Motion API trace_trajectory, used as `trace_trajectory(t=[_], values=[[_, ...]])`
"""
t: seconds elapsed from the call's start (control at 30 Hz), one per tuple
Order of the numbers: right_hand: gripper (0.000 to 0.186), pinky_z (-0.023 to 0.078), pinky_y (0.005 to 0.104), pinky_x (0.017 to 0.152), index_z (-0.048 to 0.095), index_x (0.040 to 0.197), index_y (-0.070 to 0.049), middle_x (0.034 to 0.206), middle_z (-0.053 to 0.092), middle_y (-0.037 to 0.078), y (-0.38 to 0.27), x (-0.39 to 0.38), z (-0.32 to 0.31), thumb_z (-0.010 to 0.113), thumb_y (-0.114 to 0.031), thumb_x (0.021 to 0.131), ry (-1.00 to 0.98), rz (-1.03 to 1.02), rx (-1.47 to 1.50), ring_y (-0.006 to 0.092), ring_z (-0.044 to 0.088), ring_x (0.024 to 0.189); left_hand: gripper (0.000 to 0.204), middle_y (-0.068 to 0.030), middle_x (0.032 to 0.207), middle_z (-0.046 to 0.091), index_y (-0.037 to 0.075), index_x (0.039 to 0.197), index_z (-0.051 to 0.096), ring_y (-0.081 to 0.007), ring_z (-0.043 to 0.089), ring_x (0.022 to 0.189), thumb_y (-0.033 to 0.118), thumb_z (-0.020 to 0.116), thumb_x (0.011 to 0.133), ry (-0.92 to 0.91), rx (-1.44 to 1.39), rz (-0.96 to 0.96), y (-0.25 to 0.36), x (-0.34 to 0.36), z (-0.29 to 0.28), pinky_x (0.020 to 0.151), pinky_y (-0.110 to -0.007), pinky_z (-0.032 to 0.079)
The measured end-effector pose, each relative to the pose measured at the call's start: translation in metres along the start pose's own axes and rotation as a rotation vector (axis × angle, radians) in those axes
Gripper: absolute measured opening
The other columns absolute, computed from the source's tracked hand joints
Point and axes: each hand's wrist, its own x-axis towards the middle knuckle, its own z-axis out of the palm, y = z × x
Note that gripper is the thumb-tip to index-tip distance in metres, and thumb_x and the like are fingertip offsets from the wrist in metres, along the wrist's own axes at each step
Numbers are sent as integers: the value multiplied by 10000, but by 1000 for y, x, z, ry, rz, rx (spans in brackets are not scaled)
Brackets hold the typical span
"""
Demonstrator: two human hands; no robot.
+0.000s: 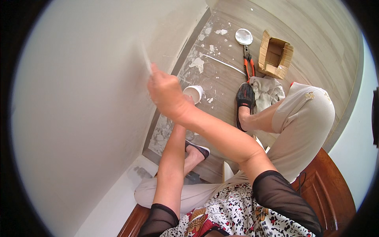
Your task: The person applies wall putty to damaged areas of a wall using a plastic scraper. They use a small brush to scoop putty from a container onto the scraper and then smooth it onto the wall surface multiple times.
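Note:
My right hand (pixel 166 93) is closed around a thin whitish blade-like tool (pixel 145 55), held up at the grey-white wall (pixel 87 79). Motion blurs the tool, so its exact kind does not show. Below and behind my right wrist, my left hand (pixel 189 99) is mostly hidden. Its visible fingers grip a small white tub (pixel 195 92), tilted with its mouth upward. What the tub contains is hard to make out.
White flakes and smears (pixel 196 64) litter the floor beside the dark skirting (pixel 182 55). Farther right are orange-handled pliers (pixel 248 63), a round white lid (pixel 244 36), an open cardboard box (pixel 275 55), a rag (pixel 266 93) and a thin white strip (pixel 225 63).

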Motion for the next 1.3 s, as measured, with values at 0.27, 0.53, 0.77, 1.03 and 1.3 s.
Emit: trace_trajectory(t=[0.27,0.53,0.77,1.03,1.3], values=[[156,433,453,546,553,645,70,587,526,259,107,-7,-7,560,-60,730,111,445,-93,413,557,589,334,-169,775,654,30,738,671,-339,635,743,286,492,857,224,-61,201,-15,-4,3,651,-433,490],[214,444,441,573,559,601,77,603,524,266,125,20,37,565,-109,707,104,538,-148,417,546,571,297,-171,771,654,39,752,677,-332,639,737,262,507,852,226,-45,165,-12,-11,-2,657,-418,493],[226,449,448,584,548,579,84,603,531,264,121,35,59,583,-88,720,74,520,-180,419,558,609,321,-174,790,656,41,757,679,-333,640,759,280,492,859,205,-92,141,-13,-6,2,678,-416,498],[126,448,435,547,535,730,79,588,530,247,17,17,71,559,-41,758,19,289,-5,414,555,600,350,-178,832,656,44,821,670,-342,635,799,324,468,880,269,-173,182,-42,9,3,702,-424,497],[399,468,397,504,459,1084,187,704,567,231,-30,-33,81,552,7,740,-2,127,-65,349,576,563,374,-210,849,651,11,822,676,-364,634,813,352,526,851,200,-107,77,-4,-17,-10,709,-450,496]])
